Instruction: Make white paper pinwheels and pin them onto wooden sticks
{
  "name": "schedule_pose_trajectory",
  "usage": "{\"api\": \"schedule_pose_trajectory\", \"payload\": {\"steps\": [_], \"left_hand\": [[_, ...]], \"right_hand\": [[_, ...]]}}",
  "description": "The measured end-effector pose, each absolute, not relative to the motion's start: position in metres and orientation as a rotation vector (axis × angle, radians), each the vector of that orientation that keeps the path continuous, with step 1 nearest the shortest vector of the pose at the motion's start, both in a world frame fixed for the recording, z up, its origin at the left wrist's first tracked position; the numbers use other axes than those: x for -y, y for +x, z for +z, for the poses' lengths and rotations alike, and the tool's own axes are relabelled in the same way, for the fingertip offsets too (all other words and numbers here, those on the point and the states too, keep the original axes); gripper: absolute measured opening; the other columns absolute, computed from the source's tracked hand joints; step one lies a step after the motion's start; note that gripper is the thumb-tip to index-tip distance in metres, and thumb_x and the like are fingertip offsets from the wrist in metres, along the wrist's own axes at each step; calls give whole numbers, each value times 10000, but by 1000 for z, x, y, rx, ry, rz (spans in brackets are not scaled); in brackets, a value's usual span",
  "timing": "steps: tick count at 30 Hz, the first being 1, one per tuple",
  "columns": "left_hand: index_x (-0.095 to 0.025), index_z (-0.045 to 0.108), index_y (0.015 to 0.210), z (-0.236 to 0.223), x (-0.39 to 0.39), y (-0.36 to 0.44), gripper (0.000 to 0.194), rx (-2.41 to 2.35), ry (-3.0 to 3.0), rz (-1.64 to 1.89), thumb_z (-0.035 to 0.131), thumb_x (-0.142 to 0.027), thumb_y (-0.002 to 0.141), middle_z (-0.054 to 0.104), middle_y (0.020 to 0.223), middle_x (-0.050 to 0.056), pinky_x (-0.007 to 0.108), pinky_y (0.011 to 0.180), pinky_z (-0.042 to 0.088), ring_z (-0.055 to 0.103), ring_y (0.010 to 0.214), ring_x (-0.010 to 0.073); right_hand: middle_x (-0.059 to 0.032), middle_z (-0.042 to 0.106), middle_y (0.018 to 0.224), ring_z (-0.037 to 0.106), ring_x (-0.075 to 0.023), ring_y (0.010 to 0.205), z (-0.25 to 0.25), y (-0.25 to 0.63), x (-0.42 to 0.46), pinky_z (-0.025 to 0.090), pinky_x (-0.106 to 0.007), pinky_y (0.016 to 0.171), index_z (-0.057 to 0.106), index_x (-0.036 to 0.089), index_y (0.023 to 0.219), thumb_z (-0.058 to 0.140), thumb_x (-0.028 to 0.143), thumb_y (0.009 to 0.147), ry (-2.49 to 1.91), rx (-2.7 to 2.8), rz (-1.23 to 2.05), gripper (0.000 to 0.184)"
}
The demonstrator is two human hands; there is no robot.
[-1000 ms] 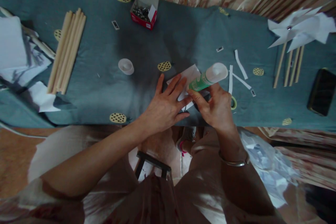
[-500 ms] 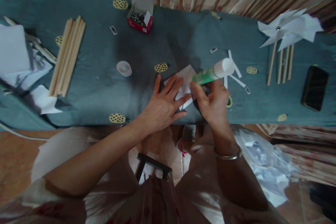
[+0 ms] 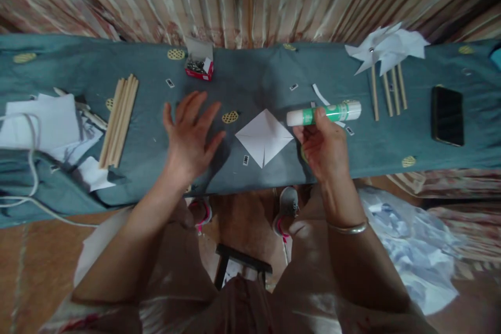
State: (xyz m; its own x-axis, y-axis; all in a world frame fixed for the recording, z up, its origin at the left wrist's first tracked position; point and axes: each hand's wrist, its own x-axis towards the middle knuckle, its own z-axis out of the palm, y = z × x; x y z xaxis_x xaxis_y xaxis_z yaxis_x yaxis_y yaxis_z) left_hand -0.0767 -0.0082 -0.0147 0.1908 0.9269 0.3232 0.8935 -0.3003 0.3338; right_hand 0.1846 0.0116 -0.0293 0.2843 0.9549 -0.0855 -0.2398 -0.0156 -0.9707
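My right hand (image 3: pixel 326 146) is closed around a green and white glue stick (image 3: pixel 331 113), held almost level above the table with the thumb on top. White shows at both ends; I cannot tell whether it is capped. A white square of paper (image 3: pixel 264 138) with slits running in from its corners lies flat, turned like a diamond, just left of the glue stick. Further left, my left hand (image 3: pixel 191 138) is open, fingers spread and apart from the paper. Whatever lies under that hand is hidden.
Wooden sticks (image 3: pixel 119 122) and paper sheets (image 3: pixel 41 120) lie left. A red box of small metal pieces (image 3: pixel 199 67) stands at the back. Paper pinwheels (image 3: pixel 387 49) and a phone (image 3: pixel 447 116) are right. Paper strips (image 3: pixel 320 94) lie behind the glue stick.
My left hand has left the paper and moved left. The glue stick has come off the paper and turned level in my right hand. The white cap on the table no longer shows. The view has shifted.
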Motion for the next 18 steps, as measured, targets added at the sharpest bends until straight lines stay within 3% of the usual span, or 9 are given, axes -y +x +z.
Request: {"api": "schedule_pose_trajectory", "payload": {"steps": [3,9,13,18], "left_hand": [[-195,618,1288,-11,3,-106,462,-1952,2189,658,614,-424,887,552,1438,98,564,1091,333,449,1326,369],[-219,739,1109,-15,3,-123,322,-1869,1907,771,691,-299,801,723,1134,39,452,1005,425,617,1049,275],[-229,772,1022,-14,8,-93,352,-1638,1382,1089,808,-303,679,756,997,41,393,841,526,668,840,220],[-221,786,902,-10,17,-47,385,-1178,845,1228,903,-230,535,773,939,28,354,882,542,691,870,190]], "right_hand": [[55,660,713,655,-73,662,-20,186,-8,584,-222,696,687,236,786,768,448,763,-1156,669,1212,228],[61,667,672,605,-48,577,-5,186,-2,499,-148,516,692,216,710,874,413,641,-1117,555,1297,276],[70,640,612,582,-45,536,-2,176,6,546,-161,581,678,207,693,894,376,616,-1066,475,1391,285],[36,729,727,671,-93,669,2,156,16,606,-227,716,702,205,701,921,301,558,-942,386,1577,279]]}}
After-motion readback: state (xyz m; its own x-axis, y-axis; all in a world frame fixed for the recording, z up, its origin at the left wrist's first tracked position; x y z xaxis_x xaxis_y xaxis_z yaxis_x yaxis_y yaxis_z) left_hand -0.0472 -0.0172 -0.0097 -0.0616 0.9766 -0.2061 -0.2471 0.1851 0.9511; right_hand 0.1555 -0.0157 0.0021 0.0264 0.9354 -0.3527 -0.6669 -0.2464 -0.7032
